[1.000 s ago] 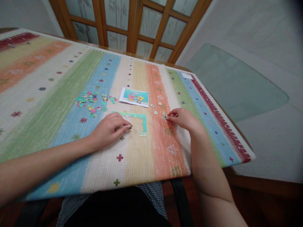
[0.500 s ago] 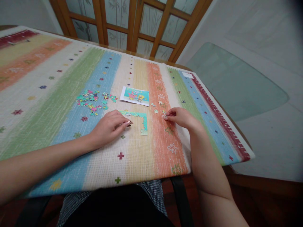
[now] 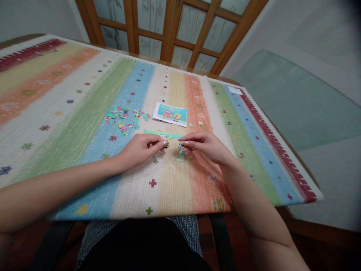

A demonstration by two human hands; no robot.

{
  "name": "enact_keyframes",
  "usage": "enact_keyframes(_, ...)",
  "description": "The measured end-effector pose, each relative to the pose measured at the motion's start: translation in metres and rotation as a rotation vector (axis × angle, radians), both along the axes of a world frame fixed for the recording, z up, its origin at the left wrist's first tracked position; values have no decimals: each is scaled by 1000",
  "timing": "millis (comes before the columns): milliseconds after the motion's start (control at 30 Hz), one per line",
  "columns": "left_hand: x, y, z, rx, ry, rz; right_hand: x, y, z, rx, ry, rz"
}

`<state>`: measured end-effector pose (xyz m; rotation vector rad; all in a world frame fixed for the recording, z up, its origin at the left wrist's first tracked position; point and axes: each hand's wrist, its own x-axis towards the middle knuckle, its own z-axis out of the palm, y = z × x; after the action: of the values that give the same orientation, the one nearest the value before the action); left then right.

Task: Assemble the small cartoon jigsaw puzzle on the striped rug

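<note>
My left hand point(image 3: 143, 148) is closed in a pinch on a small dark puzzle piece point(image 3: 166, 145), just inside the partly joined puzzle edge point(image 3: 165, 134). Close by on its right, my right hand point(image 3: 203, 146) pinches another puzzle piece point(image 3: 181, 145), partly covered by the fingers. The two fingertips are a short gap apart. The joined edge is a turquoise strip that turns down at the right; my right fingers hide much of that side, and only its lower end shows below them.
Behind the hands lies a printed reference picture point(image 3: 170, 114) of cartoon figures. A pile of loose puzzle pieces point(image 3: 121, 117) spreads to the left, and a few loose pieces point(image 3: 200, 123) lie right of the picture. A striped tablecloth point(image 3: 135, 203) covers the table.
My right hand has moved left from the loose pieces on the right to the joined edge, bringing a piece with it. My left hand still pinches its piece. The view has shifted slightly.
</note>
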<state>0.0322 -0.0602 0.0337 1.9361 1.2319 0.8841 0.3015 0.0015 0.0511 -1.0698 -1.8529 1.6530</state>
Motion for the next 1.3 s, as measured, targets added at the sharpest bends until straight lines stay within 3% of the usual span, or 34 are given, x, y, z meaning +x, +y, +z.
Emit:
enact_keyframes(167,1,-1,1,-90,-37,-31,-19,-15,-4,-92,103,108)
enact_keyframes(367,3,-4,5,-106,-42,-66,-25,-18,-8,-32,161,148)
enact_keyframes(500,5,-6,6,-152,-83,-74,-25,-18,-8,10,157,109)
enact_keyframes(1067,8,-7,8,-256,-208,-50,-30,-22,-6,-111,202,35)
enact_keyframes(1300,4,-3,5,-144,-202,27,-37,-28,-5,-202,200,-106)
